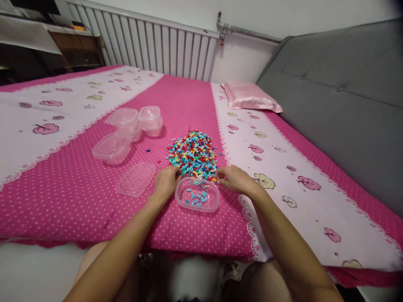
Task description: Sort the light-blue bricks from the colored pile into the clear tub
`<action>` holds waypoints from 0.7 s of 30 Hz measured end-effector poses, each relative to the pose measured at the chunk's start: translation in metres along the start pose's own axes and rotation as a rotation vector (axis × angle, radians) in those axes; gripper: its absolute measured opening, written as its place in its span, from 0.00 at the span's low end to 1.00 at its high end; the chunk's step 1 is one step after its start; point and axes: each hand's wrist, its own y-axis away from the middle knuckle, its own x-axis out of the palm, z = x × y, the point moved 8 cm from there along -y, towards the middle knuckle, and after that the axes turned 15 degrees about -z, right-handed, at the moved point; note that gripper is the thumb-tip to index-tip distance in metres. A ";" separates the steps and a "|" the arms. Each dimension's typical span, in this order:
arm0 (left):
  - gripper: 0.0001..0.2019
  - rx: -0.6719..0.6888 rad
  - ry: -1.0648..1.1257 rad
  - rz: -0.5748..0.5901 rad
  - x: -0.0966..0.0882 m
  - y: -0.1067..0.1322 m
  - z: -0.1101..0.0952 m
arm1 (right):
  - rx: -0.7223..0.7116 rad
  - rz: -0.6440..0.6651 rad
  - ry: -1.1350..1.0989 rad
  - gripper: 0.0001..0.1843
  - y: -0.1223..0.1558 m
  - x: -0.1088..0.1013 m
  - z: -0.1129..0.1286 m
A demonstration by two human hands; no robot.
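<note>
A heap of small multicoloured toy bricks (192,154) lies on the bed. Right in front of it, a clear plastic container (214,205) holds several light-blue bricks (198,197). At the heap's near left edge is my left hand (166,181), its fingers curled inward beside the container's far left corner. My right hand (236,179) reaches the heap's near right edge, thumb and fingers bent close together by the container's far right corner. Whatever either set of fingertips holds is too small or hidden to make out.
A loose clear lid (136,179) lies left of my left hand. Beyond it stand several lidded clear containers (112,147), some stacked. A stray blue brick (148,150) sits on the pink dotted bedspread (94,193). A pink pillow (250,95) rests near the grey headboard (340,79).
</note>
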 end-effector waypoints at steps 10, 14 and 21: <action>0.10 -0.093 0.217 -0.071 -0.013 0.002 0.008 | 0.015 -0.011 0.007 0.11 0.001 -0.004 -0.002; 0.10 -0.177 0.407 -0.084 -0.015 0.002 0.014 | 0.017 -0.009 0.031 0.11 0.001 -0.005 -0.002; 0.21 -0.217 0.803 -0.057 -0.024 0.004 0.004 | 0.031 0.038 0.098 0.14 -0.001 0.001 -0.004</action>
